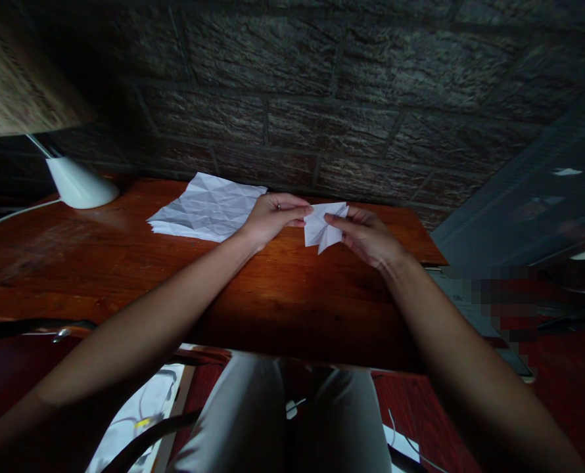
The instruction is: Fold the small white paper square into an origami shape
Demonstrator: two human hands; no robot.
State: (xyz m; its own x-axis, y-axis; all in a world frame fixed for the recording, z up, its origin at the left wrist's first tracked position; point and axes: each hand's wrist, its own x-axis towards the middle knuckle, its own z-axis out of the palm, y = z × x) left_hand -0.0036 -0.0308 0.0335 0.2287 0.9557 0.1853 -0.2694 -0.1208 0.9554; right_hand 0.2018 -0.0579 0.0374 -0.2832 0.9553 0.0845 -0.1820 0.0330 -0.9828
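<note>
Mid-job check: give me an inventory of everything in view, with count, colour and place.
Folded paper: one, white, between both hands
Creased sheets: several, white, stacked on the desk, left
Lamp: one, white base, beige shade, desk's left end
Cord: one, white, beside the lamp
Desk: one, orange-brown
Wall: one, dark grey, behind
Floor: reddish, below
Other items: count unclear, dim, below and right
Legs: two, pale trousers, below the desk edge
Left hand: one, bare, at the paper's left
Right hand: one, bare, at its right
</note>
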